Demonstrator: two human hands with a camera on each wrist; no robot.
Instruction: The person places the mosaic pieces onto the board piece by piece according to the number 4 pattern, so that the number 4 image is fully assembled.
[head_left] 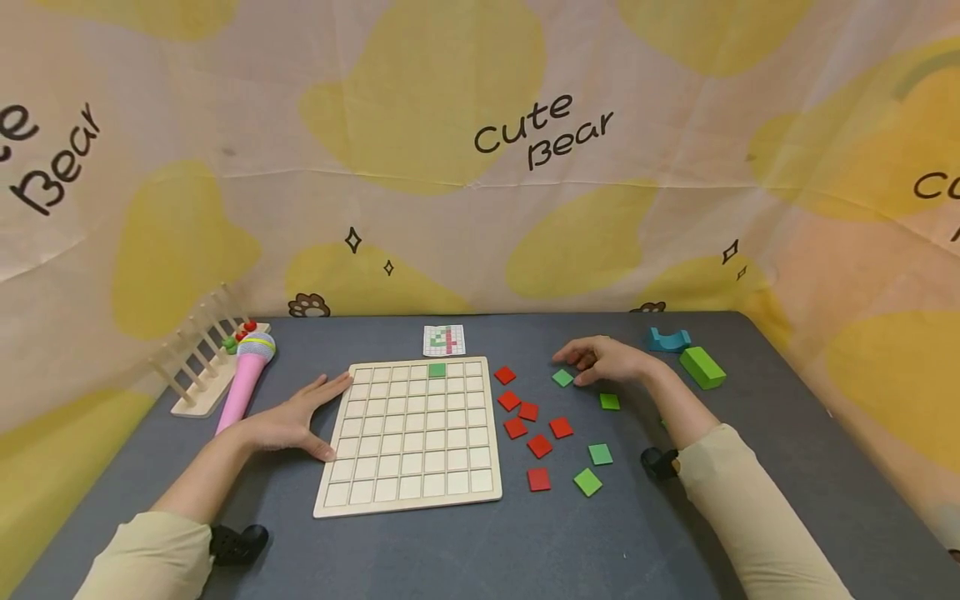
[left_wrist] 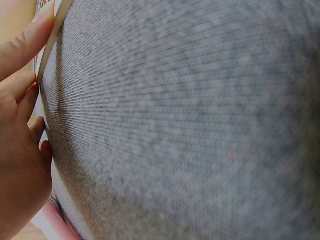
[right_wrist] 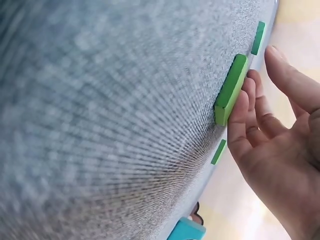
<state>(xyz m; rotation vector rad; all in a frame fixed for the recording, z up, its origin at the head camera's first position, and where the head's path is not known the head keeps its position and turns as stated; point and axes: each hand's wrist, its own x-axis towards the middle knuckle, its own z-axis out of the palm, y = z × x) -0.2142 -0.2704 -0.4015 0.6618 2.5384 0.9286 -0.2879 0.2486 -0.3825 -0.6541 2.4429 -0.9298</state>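
Reaching green tile (head_left: 562, 378), seemingly; nothing gripped by right hand (head_left: 611, 360), fingers parted; pinch needed; grid board (head_left: 412, 440) touched by left hand (head_left: 291, 422), fingers spread.

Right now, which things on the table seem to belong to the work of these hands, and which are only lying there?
Likely part of the job:
grid board, touched by the left hand
loose red tiles
loose green tiles, one close to the right hand
pattern card

Probably just lying about:
pink microphone
peg rack
blue curved block
green block
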